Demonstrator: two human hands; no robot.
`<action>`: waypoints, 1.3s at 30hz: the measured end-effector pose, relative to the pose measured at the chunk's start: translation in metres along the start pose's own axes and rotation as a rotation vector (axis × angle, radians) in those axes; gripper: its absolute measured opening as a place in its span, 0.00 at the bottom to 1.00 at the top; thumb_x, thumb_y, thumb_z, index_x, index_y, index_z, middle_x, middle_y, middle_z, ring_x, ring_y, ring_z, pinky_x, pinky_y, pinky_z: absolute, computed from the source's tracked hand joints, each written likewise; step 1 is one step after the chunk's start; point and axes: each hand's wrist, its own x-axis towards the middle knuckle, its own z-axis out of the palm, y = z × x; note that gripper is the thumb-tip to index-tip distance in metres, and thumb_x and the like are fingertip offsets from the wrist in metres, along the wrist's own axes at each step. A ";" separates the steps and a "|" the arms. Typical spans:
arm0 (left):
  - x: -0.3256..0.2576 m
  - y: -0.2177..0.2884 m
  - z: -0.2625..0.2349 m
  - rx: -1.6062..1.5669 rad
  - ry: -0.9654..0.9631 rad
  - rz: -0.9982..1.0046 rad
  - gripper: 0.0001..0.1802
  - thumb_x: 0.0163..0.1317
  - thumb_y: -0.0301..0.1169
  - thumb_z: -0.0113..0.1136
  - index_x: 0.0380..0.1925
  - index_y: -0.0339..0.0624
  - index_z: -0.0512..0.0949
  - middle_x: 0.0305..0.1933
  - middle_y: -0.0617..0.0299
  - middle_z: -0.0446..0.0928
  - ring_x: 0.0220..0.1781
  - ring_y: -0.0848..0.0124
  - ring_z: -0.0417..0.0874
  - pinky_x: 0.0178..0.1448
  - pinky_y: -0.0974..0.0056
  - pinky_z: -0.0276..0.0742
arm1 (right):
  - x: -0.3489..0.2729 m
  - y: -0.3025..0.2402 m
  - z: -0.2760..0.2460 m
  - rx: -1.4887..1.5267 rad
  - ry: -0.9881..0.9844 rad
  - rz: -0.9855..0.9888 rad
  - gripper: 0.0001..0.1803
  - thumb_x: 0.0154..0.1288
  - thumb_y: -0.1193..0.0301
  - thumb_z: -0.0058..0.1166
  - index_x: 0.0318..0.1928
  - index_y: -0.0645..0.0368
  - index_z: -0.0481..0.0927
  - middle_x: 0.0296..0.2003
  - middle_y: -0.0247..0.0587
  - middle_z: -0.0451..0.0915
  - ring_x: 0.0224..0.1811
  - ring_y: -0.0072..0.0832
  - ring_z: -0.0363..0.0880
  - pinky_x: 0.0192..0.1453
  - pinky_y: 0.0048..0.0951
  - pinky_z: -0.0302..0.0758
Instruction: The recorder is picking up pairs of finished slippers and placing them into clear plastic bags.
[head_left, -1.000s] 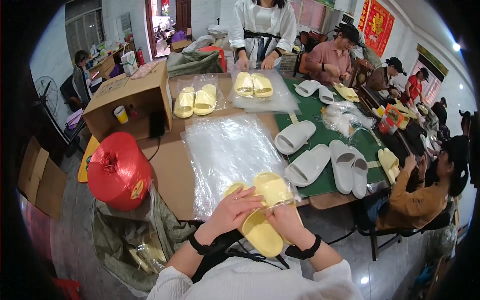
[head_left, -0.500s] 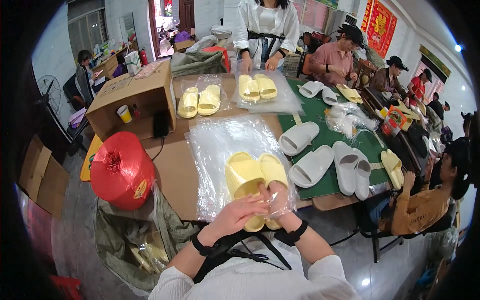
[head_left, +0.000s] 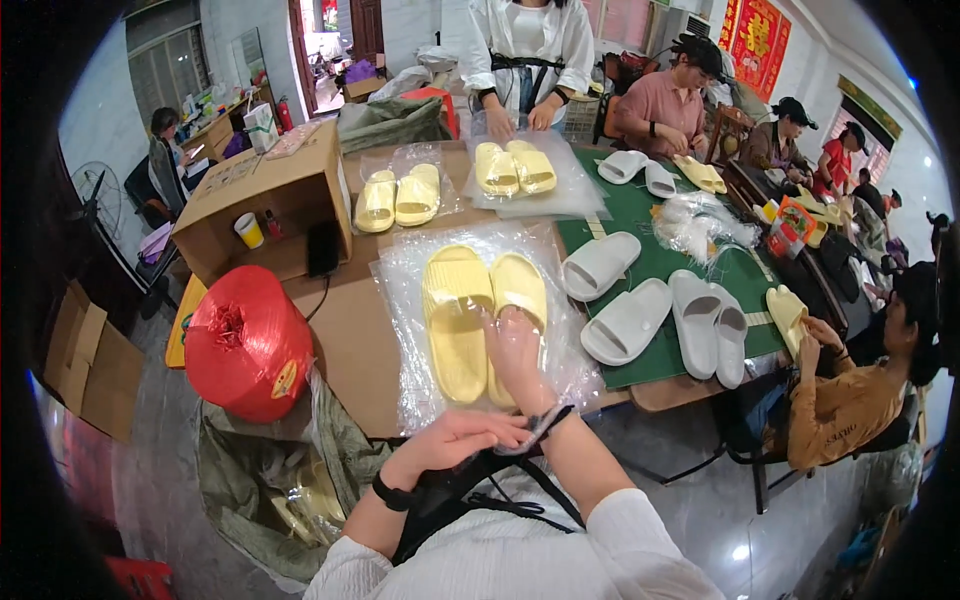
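A pair of yellow slippers (head_left: 456,330) lies soles down in a clear plastic bag (head_left: 408,395), on top of a pile of such bags. My right hand (head_left: 517,355) reaches into the bag at the right slipper, its fingers closed around the strap area and partly hidden there. The bag's mouth gathers about my right wrist. Beside that wrist, my left hand (head_left: 455,440) pinches the bag's edge, its fingers close together and the thumb out of sight.
Bagged yellow slippers (head_left: 398,200) lie farther back, near a cardboard box (head_left: 270,185). Grey slippers (head_left: 628,322) rest on a green mat (head_left: 640,375). A red twine roll (head_left: 248,340) stands left, above an open sack (head_left: 230,470). Across the table a co-worker's hands (head_left: 520,115) touch another yellow pair.
The yellow slippers have moved away from me and left, deeper into the bag. My right hand went forward with them; my left hand drew back to my right wrist.
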 end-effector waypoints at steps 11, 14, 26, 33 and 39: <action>-0.025 -0.035 -0.040 0.574 1.059 -0.170 0.20 0.66 0.29 0.60 0.57 0.34 0.76 0.47 0.55 0.81 0.45 0.68 0.82 0.52 0.63 0.77 | -0.019 0.005 -0.174 1.058 -0.872 0.226 0.25 0.62 0.68 0.65 0.59 0.61 0.77 0.50 0.49 0.80 0.50 0.39 0.78 0.52 0.34 0.75; -0.023 -0.035 -0.045 0.482 0.971 -0.467 0.32 0.65 0.44 0.64 0.61 0.33 0.71 0.38 0.55 0.80 0.34 0.66 0.81 0.43 0.62 0.78 | 0.015 0.032 -0.241 1.481 -1.051 0.280 0.13 0.62 0.71 0.65 0.46 0.62 0.85 0.32 0.37 0.85 0.33 0.27 0.80 0.36 0.25 0.75; -0.014 -0.049 -0.052 0.351 0.888 -0.643 0.39 0.68 0.48 0.60 0.67 0.26 0.65 0.34 0.55 0.82 0.26 0.72 0.79 0.32 0.68 0.74 | -0.026 0.036 -0.119 0.605 -0.666 0.436 0.24 0.61 0.59 0.66 0.51 0.61 0.80 0.45 0.49 0.81 0.48 0.48 0.79 0.53 0.41 0.75; 0.017 -0.029 -0.030 0.632 0.804 -0.647 0.38 0.59 0.46 0.68 0.57 0.23 0.69 0.31 0.54 0.80 0.33 0.66 0.83 0.40 0.62 0.78 | -0.051 0.031 -0.106 0.647 -0.550 0.455 0.31 0.55 0.64 0.71 0.57 0.63 0.74 0.45 0.50 0.80 0.46 0.46 0.79 0.52 0.41 0.76; 0.016 -0.050 -0.017 -0.165 0.848 -0.339 0.34 0.60 0.27 0.63 0.66 0.34 0.64 0.56 0.57 0.76 0.53 0.66 0.80 0.57 0.62 0.77 | -0.076 0.032 -0.089 1.227 -0.323 1.000 0.36 0.63 0.68 0.66 0.66 0.66 0.63 0.40 0.40 0.79 0.35 0.20 0.76 0.37 0.22 0.74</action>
